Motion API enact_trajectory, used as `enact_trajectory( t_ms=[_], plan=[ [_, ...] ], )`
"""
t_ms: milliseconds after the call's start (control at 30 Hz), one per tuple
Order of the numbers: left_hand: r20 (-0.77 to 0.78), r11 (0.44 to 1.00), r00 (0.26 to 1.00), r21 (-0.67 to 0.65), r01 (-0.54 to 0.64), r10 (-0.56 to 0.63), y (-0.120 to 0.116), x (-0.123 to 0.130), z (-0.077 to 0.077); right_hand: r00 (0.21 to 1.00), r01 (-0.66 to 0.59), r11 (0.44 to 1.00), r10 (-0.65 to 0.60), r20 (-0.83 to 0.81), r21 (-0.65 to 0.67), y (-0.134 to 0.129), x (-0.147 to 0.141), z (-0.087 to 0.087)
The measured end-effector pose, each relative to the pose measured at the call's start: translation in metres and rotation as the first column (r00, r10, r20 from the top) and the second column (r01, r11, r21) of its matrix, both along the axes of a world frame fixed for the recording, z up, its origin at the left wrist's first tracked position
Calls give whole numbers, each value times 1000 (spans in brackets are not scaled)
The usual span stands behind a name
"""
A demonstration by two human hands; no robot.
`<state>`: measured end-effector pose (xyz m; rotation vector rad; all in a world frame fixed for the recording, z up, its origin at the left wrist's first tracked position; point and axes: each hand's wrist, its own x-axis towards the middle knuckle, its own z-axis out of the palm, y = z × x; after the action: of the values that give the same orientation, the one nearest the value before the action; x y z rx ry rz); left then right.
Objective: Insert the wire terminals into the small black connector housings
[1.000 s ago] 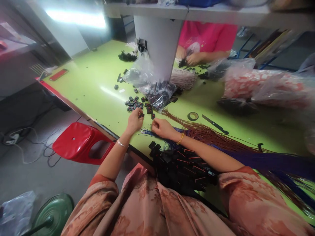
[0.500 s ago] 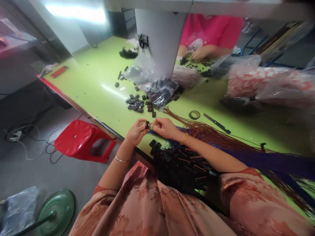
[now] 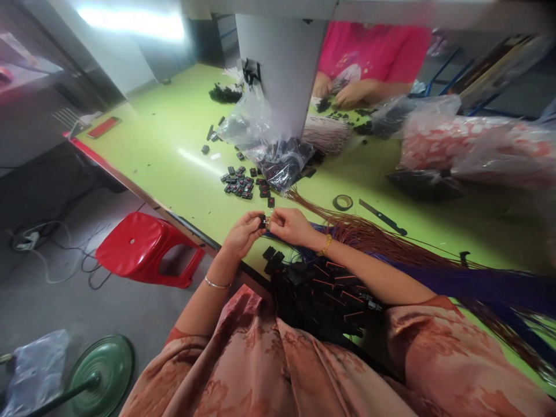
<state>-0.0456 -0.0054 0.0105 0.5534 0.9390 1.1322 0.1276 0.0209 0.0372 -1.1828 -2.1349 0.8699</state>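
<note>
Pinches a small black rectangular plastic connector (image 3: 262, 221) in the left hand (image 3: 243, 234), over the smooth green tabletop (image 3: 167, 136). Curls the fingers of the right hand (image 3: 292, 225) narrowly beside 1 end, crowding access; cannot tell around what. Probably light, stiff, best pinched by its sides. Hovers near loose black plastic blocks (image 3: 237, 188) and thin brown wires (image 3: 358, 231).

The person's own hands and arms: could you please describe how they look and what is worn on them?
The left hand and right hand wear no gloves. A thin silver-coloured bangle circles the left wrist, a yellow bracelet the right. The sleeves are loose, peach-pink with darker leaf-like patterning, and edged in plain rust-red.
</note>
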Motion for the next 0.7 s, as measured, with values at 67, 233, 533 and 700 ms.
enact_trajectory(
  t_ms=[67,233,533,700],
  plan=[
    [-27,1000,999,4,-16,16,-1,2,1,1000,-9,1000,9,-3,1,0,0,-1],
    [-111,996,990,33,-82,85,-6,11,-1,998,-58,996,57,19,66,1,0,-6],
    [-164,980,966,51,-194,200,-13,22,-7,987,-107,987,91,129,121,-2,-1,-9],
    [-225,987,961,56,-152,161,-16,23,-4,983,-86,991,68,168,101,3,7,-9]
  ],
)
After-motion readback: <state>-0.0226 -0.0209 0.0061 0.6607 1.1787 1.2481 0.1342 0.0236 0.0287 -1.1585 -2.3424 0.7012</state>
